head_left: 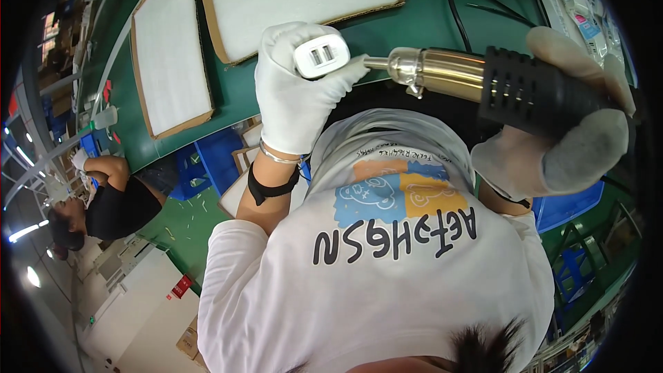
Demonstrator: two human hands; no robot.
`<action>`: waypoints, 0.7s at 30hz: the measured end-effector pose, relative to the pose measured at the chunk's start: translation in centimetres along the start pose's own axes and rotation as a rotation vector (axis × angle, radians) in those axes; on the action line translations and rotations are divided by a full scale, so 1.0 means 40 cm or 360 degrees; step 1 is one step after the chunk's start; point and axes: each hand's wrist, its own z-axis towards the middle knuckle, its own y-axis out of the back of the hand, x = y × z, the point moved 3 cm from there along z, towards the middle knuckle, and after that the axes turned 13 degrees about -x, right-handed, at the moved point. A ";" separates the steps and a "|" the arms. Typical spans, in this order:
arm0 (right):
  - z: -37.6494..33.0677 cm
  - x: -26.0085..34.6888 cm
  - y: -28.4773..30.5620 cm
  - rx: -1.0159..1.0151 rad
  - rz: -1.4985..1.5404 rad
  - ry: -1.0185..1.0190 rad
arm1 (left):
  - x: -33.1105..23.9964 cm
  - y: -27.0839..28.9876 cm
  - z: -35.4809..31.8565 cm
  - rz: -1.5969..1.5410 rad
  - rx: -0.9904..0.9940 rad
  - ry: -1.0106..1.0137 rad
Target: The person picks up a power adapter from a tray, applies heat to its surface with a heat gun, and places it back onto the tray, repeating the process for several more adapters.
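My left hand (291, 97), in a white glove, is closed around a small white USB charger (322, 55). The charger's end with two side-by-side ports faces up. In my right hand (573, 159), gloved with greyish fingertips, is a hot-air gun (449, 74) with a black slotted grip and a brass-coloured metal barrel. Its thin nozzle points left and ends right by my left fingertips, just beside the charger. Whether the nozzle tip touches the glove I cannot tell. A black band circles my left wrist.
Two shallow cardboard trays lined with white foam, one large (304, 0) and one narrower (173, 62), lie on the green table (414, 24). A black cable (454, 7) runs across it. Packaged items (583, 17) stand far right. Blue bins (217, 159) sit below the edge. Another person (114, 200) works at left.
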 end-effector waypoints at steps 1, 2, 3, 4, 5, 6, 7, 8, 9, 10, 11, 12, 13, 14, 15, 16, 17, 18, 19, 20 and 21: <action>0.002 -0.001 -0.001 -0.0113 -0.0012 -0.0034 | -0.003 -0.006 0.001 -0.0178 -0.0032 0.0165; 0.004 -0.002 -0.004 -0.0224 -0.0018 -0.0067 | -0.006 -0.012 0.000 -0.0351 -0.0069 0.0332; 0.005 -0.002 -0.007 -0.0335 -0.0024 -0.0100 | -0.006 -0.017 -0.003 -0.0525 -0.0106 0.0499; 0.005 -0.003 -0.010 -0.0446 -0.0031 -0.0133 | -0.008 -0.021 -0.006 -0.0523 -0.0108 0.0501; 0.006 0.000 -0.014 -0.0443 -0.0030 -0.0135 | -0.010 -0.024 -0.009 -0.0497 -0.0123 0.0509; 0.007 0.001 -0.019 -0.0436 0.0033 -0.0180 | -0.010 -0.027 -0.012 -0.0472 -0.0137 0.0517; 0.008 0.002 -0.024 -0.0428 0.0094 -0.0226 | -0.010 -0.028 -0.014 -0.0447 -0.0149 0.0526; 0.009 0.003 -0.028 -0.0421 0.0155 -0.0272 | -0.009 -0.028 -0.014 -0.0446 -0.0147 0.0529; 0.009 0.004 -0.032 -0.0414 0.0215 -0.0318 | -0.005 -0.027 -0.014 -0.0457 -0.0154 0.0518; 0.010 0.005 -0.036 -0.0407 0.0276 -0.0365 | -0.001 -0.027 -0.013 -0.0468 -0.0160 0.0507; 0.010 0.006 -0.040 -0.0400 0.0336 -0.0412 | 0.000 -0.027 -0.014 -0.0478 -0.0167 0.0496; 0.011 0.008 -0.044 -0.0393 0.0396 -0.0458 | -0.002 -0.027 -0.014 -0.0478 -0.0165 0.0498; 0.010 0.009 -0.044 -0.0392 0.0395 -0.0461 | -0.005 -0.029 -0.014 -0.0514 -0.0168 0.0537; 0.010 0.012 -0.043 -0.0389 0.0402 -0.0454 | -0.008 -0.030 -0.015 -0.0551 -0.0171 0.0575; 0.007 0.025 -0.033 -0.0386 0.0410 -0.0448 | -0.009 -0.031 -0.015 -0.0587 -0.0173 0.0614; 0.000 0.003 -0.014 -0.0383 0.0417 -0.0441 | -0.008 -0.032 -0.016 -0.0587 -0.0171 0.0616; 0.004 -0.003 -0.005 -0.0379 0.0429 -0.0434 | -0.006 -0.031 -0.018 -0.0581 -0.0178 0.0613; -0.002 -0.004 -0.021 -0.0376 0.0440 -0.0426 | -0.004 -0.030 -0.020 -0.0575 -0.0186 0.0610; 0.005 0.016 -0.039 -0.0376 0.0446 -0.0420 | -0.002 -0.032 -0.020 -0.0572 -0.0186 0.0606; 0.013 0.016 -0.040 -0.0377 0.0451 -0.0413 | 0.001 -0.035 -0.020 -0.0573 -0.0181 0.0604; 0.013 0.039 -0.062 -0.0378 0.0456 -0.0406 | 0.003 -0.037 -0.018 -0.0522 -0.0175 0.0529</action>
